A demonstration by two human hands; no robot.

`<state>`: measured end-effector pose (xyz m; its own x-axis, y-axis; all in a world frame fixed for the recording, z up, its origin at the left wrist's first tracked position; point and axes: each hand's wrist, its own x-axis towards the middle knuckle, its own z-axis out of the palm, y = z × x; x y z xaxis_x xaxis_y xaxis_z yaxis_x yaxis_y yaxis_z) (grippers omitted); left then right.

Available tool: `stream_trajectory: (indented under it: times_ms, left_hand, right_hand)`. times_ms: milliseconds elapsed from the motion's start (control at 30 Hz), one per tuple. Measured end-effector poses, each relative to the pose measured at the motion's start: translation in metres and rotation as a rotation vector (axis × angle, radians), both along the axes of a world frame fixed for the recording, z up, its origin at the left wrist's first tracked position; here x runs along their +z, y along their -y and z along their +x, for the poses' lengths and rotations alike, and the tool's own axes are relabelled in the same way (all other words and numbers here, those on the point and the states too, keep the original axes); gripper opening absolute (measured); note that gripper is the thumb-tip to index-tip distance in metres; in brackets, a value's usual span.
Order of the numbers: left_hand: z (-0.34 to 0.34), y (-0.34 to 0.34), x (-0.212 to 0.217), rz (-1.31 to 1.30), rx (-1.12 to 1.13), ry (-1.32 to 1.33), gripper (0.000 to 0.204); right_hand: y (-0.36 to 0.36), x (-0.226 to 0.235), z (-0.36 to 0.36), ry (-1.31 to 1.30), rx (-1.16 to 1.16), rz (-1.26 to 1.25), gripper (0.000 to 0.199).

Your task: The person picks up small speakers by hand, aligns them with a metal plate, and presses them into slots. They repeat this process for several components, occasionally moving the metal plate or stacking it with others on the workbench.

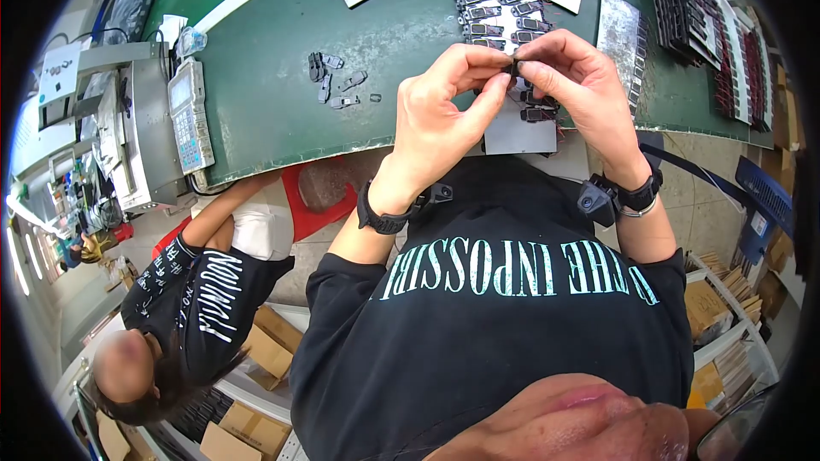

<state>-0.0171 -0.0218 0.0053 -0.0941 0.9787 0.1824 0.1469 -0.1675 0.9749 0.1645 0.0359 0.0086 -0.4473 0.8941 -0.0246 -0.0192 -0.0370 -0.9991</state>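
The small, dark, plastic-looking piece [513, 67] is pinched by the bare left hand [440, 115] and bare right hand [591, 90], above the pale rectangular board [519, 138]. Light, even fingertip pressure should suit it.

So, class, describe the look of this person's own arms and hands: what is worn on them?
The left hand and right hand are ungloved. The left wrist has a black strap; the right has another, plus a thin pale bracelet. A small, dark, boxy device sits beside each strap. The sleeves are black and short.
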Motion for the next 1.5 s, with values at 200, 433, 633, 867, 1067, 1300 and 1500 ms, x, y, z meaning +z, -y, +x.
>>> stream_trajectory:
  times_ms: [200,433,633,867,1067,1300,1500]
  left_hand:
    - [-0.003,0.001,0.007,-0.071,-0.035,0.058,0.021]
    - [0.008,0.006,0.004,-0.056,0.006,0.075,0.020]
    - [0.027,0.000,0.003,-0.122,-0.028,0.083,0.030]
    - [0.078,-0.017,0.021,-0.237,-0.062,0.086,0.031]
    - [0.087,-0.014,0.032,-0.288,-0.125,0.054,0.009]
    - [0.070,0.000,0.010,-0.201,-0.083,-0.033,0.007]
    - [0.056,0.019,-0.014,-0.058,-0.023,-0.104,0.008]
  right_hand:
    - [-0.006,0.011,0.002,-0.061,0.142,-0.158,0.018]
    - [-0.006,0.003,0.011,-0.072,0.204,-0.219,0.021]
    - [-0.001,-0.001,0.021,-0.143,0.106,-0.134,0.020]
    - [-0.015,0.018,0.089,-0.140,0.131,-0.109,0.025]
    - [-0.003,0.030,0.101,0.002,0.126,0.086,0.026]
    - [0.012,0.001,0.080,-0.169,0.157,-0.153,0.023]
    - [0.039,-0.009,0.057,0.086,0.099,0.084,0.021]
